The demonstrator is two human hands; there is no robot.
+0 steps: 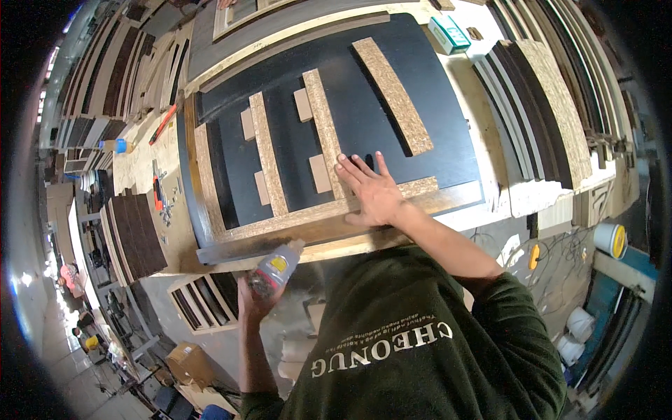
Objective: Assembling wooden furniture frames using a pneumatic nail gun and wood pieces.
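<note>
My left hand [255,302] is wrapped round a squeeze bottle [278,264] with a yellow and red label. Its narrow tip leans up and to the right, close to the near edge of a black panel [448,112]. Fingers spread, my right hand [376,196] lies where a middle chipboard strip [320,112] meets the long near chipboard strip [280,222]. Other chipboard strips rest on the panel: one left of the middle [266,150] and a wider one [393,94] at the right. Small pale blocks [320,173] sit against the left sides of two strips.
Stacked boards [535,112] stand right of the panel, and dark boards [133,238] at the left. A red-handled tool [162,124] and loose screws [166,210] lie on the workbench's left side. A green and white box [449,35] sits at the far right.
</note>
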